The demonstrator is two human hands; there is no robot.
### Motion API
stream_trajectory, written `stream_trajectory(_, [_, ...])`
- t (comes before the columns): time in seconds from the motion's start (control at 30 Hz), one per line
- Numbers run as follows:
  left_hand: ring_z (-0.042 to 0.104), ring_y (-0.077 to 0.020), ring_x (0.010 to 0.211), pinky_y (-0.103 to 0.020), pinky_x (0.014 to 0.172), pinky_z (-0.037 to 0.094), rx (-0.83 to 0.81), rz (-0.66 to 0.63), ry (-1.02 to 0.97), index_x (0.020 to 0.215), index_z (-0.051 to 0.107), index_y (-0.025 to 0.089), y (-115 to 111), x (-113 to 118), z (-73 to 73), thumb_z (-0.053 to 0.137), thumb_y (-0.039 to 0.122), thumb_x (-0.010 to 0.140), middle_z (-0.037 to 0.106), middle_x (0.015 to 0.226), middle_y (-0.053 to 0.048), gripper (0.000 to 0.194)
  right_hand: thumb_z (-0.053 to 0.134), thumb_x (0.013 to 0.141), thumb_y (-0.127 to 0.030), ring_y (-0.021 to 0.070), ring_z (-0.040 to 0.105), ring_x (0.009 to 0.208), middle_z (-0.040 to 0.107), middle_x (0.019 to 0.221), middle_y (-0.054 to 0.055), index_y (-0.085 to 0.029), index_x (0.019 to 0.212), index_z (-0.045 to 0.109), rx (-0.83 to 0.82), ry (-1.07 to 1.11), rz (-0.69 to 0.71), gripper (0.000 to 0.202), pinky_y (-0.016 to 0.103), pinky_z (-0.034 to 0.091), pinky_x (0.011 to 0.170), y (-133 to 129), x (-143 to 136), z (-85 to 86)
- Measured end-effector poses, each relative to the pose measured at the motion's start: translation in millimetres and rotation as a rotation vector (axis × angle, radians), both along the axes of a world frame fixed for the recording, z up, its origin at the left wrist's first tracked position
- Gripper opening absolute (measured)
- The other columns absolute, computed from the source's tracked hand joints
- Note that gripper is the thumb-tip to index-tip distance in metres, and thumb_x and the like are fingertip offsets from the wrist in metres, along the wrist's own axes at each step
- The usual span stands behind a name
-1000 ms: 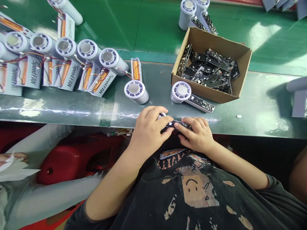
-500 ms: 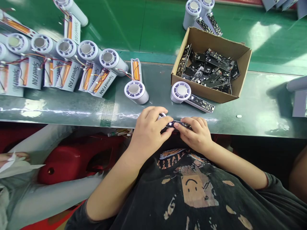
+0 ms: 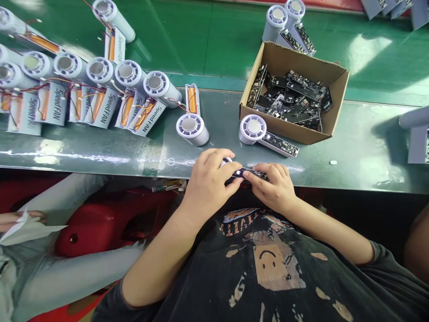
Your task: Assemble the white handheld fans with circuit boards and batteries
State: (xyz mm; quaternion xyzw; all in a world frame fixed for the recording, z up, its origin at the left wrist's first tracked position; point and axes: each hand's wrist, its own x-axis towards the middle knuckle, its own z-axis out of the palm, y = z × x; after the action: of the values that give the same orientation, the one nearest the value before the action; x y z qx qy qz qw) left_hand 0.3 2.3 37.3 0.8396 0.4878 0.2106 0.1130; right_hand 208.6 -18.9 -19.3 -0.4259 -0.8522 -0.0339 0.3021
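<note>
My left hand (image 3: 209, 183) is wrapped around the round head of a pale lavender handheld fan (image 3: 227, 161), most of which the fingers hide. A black circuit board (image 3: 238, 172) with small bright parts lies along the handle of this fan. My right hand (image 3: 275, 184) grips the handle end, its thumb and fingertips pressed on the board. Both hands are closed, at the bench's front edge. Just beyond them stands another fan (image 3: 253, 129) with a board in its handle (image 3: 279, 145). To its left is a fan (image 3: 192, 129) whose handle holds an orange battery (image 3: 192, 99).
A cardboard box (image 3: 295, 127) of loose circuit boards stands on the green bench (image 3: 365, 147). Several wired fans (image 3: 157, 85) are lined up at left. Two more fans (image 3: 277, 20) stand behind the box. A small white piece (image 3: 333, 162) lies at right. Another person's hand (image 3: 23, 218) is at lower left.
My hands keep the same hold on the fan and board, almost still. The view has shifted slightly, so the fans at left and back appear a little farther right.
</note>
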Motion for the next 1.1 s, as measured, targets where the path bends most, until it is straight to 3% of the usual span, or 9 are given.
stream_trajectory(0.3, [0.056,-0.0298,0.112,-0.052,0.099,0.049,-0.025,0.008,-0.006,0.099,0.072,0.021,0,0,0.7,0.063,0.023,0.088,0.064,0.116,-0.010,0.015,0.061,0.088,-0.015,0.0175,0.053,0.092,0.063,0.106,0.005,-0.034,0.126,0.065,-0.014,0.007,0.001,0.042,0.033,0.041,0.082,-1,0,-1.2])
stream_trajectory(0.83, [0.055,-0.0285,0.112,-0.047,0.100,0.048,0.004,0.009,0.013,0.099,0.071,0.020,-1,1,0.2,0.063,0.023,0.088,0.063,0.116,-0.010,0.014,0.061,0.090,-0.016,0.0174,0.054,0.090,0.064,0.106,0.003,-0.032,0.124,0.062,0.016,-0.008,-0.003,0.038,0.031,0.040,0.081,1,0,1.3])
stream_trajectory(1.1, [0.056,-0.0288,0.110,-0.048,0.099,0.049,0.030,0.001,0.003,0.099,0.071,0.019,-1,0,-1.4,0.067,0.024,0.087,0.063,0.114,-0.010,0.014,0.061,0.087,-0.014,0.0181,0.057,0.091,0.065,0.109,0.006,-0.027,0.120,0.061,-0.007,0.066,0.018,0.035,0.032,0.043,0.080,-3,9,-1.5])
